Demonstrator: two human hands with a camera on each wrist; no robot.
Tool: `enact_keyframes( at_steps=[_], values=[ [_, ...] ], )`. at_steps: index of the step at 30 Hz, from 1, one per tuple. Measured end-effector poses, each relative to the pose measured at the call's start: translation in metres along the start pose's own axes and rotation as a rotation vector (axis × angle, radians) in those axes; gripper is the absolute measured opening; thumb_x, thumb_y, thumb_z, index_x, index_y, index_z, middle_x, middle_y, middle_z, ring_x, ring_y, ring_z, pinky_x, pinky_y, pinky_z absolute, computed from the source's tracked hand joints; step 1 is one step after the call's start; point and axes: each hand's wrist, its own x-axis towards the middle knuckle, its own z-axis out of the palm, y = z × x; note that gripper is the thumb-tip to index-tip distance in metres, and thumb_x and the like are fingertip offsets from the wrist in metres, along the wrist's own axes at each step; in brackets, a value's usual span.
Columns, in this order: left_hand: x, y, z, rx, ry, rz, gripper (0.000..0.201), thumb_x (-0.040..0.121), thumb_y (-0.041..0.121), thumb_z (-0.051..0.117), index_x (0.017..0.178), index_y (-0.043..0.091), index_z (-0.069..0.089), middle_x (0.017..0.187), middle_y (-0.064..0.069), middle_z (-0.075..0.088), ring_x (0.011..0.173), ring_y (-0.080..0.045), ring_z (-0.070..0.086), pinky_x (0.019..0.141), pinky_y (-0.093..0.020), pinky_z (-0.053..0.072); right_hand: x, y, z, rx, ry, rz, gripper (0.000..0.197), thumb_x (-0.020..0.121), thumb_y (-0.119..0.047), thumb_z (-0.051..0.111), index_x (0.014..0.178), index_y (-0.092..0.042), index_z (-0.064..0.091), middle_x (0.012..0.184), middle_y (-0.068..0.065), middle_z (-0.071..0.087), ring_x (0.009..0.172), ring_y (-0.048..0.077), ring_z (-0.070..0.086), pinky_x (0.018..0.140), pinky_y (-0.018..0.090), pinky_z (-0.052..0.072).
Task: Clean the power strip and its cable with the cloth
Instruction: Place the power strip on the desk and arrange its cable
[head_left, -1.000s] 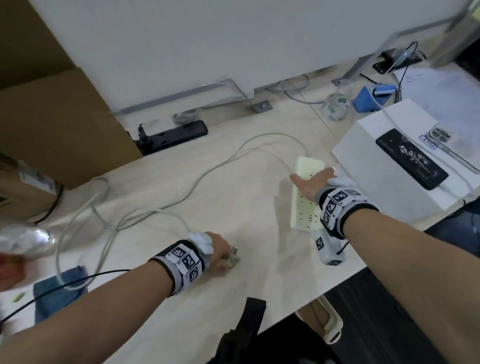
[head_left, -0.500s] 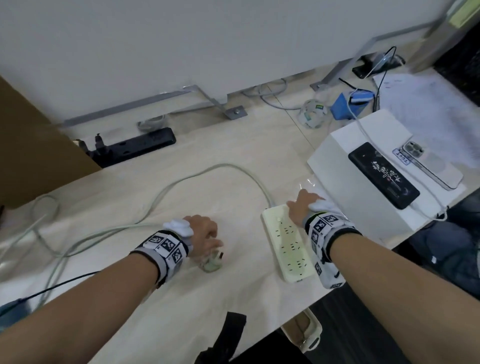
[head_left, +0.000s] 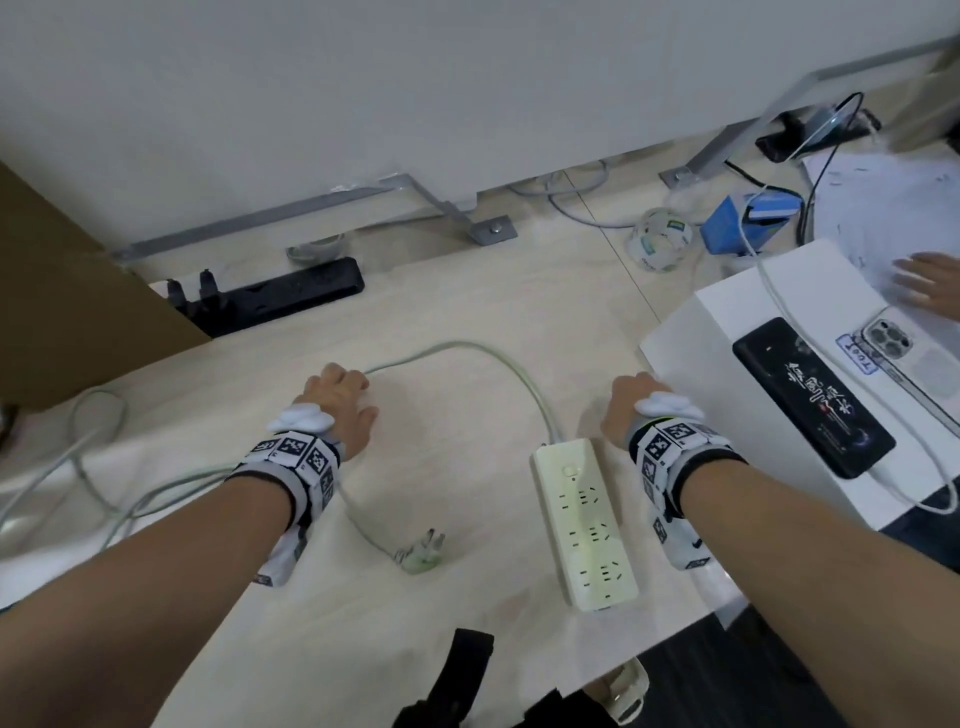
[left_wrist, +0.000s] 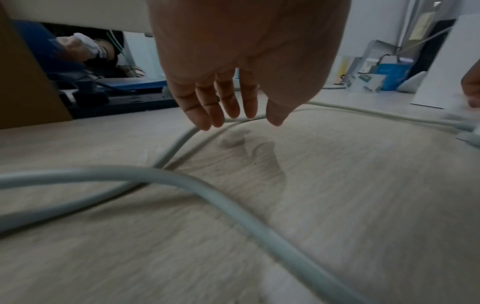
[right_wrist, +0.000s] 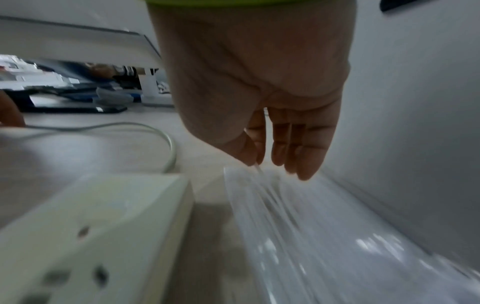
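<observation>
A cream power strip (head_left: 584, 522) lies on the light wooden table (head_left: 467, 312), sockets up, also close in the right wrist view (right_wrist: 91, 226). Its pale cable (head_left: 467, 348) arcs from the strip's far end to the left and loops back to the plug (head_left: 421, 553), which lies free on the table. My left hand (head_left: 340, 400) hovers over the cable with straight fingers (left_wrist: 215, 102) and holds nothing. My right hand (head_left: 631, 402) is beside the strip's far end, fingers (right_wrist: 293, 144) relaxed above a clear plastic sheet (right_wrist: 311, 236), empty. No cloth is in view.
A white box (head_left: 727, 322) with a black device (head_left: 813, 397) and a phone (head_left: 914, 358) stands at the right, another person's hand (head_left: 930, 283) behind it. A black power strip (head_left: 280, 293), a brown cardboard box (head_left: 67, 291) and a blue box (head_left: 743, 223) sit further back.
My left hand has let go of the plug and moved forward over the cable. My right hand has left the power strip and moved up beside its far end.
</observation>
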Motion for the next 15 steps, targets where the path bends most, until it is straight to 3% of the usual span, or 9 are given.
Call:
enact_keyframes(
  at_steps=[4,7,10,15],
  values=[
    [0.01,0.004,-0.009,0.045,0.007,-0.082,0.039,0.093,0.037,0.049,0.128,0.022,0.042,0.131,-0.006,0.042,0.116,-0.027,0.045,0.089,-0.041,0.045,0.02,-0.032,-0.026,0.031,0.065,-0.015,0.032,0.089,-0.036,0.052,0.109,-0.012,0.045,0.096,0.009,0.059,0.074,0.026,0.053,0.063,0.033,0.044],
    [0.022,0.002,-0.014,0.153,-0.002,-0.144,0.032,0.094,0.036,0.047,0.121,0.021,0.043,0.123,-0.006,0.051,0.111,-0.026,0.047,0.086,-0.038,0.042,0.037,-0.065,-0.043,0.087,0.061,-0.139,0.021,0.089,-0.025,0.048,0.103,-0.014,0.037,0.081,0.008,0.055,0.062,0.023,0.049,0.063,0.033,0.045],
    [0.03,-0.01,-0.015,0.146,-0.025,-0.228,0.019,0.096,0.034,0.042,0.109,0.021,0.046,0.109,-0.005,0.059,0.096,-0.024,0.052,0.077,-0.033,0.038,0.047,-0.094,-0.044,0.105,0.077,-0.277,0.019,0.09,-0.018,0.045,0.109,-0.016,0.045,0.094,0.009,0.061,0.074,0.027,0.056,0.067,0.031,0.044],
    [0.026,-0.011,-0.02,-0.252,0.078,-0.192,0.014,0.099,0.031,0.039,0.103,0.021,0.048,0.093,-0.006,0.06,0.075,-0.026,0.055,0.067,-0.034,0.041,0.057,-0.133,-0.022,-0.043,-0.022,-0.497,0.047,0.092,-0.046,0.052,0.131,-0.022,0.042,0.122,0.007,0.057,0.101,0.029,0.06,0.076,0.033,0.045]
  ],
)
